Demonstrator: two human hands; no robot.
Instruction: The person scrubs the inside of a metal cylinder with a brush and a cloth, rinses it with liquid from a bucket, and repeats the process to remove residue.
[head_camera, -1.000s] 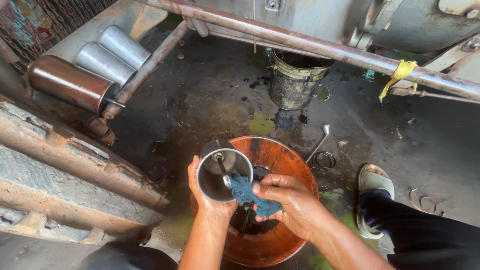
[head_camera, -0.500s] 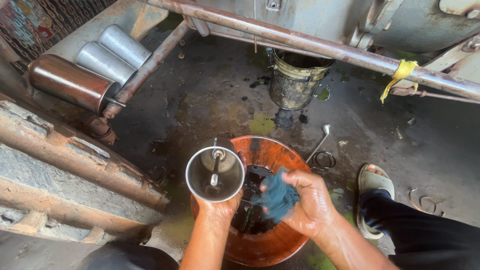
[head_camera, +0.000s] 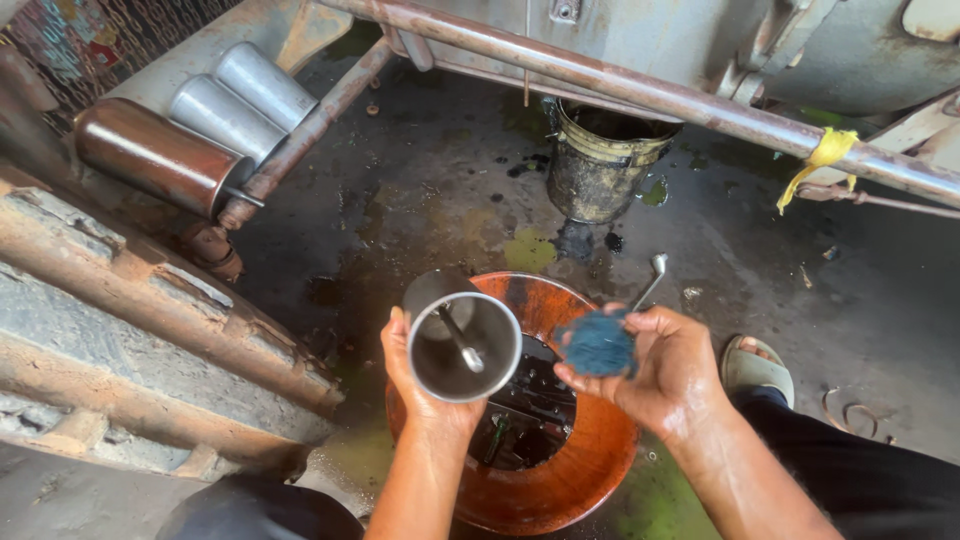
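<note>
Holding cup (head_camera: 462, 345) above basin rim (head_camera: 600, 455).

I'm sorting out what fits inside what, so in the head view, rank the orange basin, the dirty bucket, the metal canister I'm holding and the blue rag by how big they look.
Largest to smallest:
1. orange basin
2. dirty bucket and metal canister: about alike; the canister is nearer the camera, so unsure
3. blue rag

Repair workshop — oil-stained floor (head_camera: 430, 200), rusty pipes (head_camera: 640, 85).
</note>
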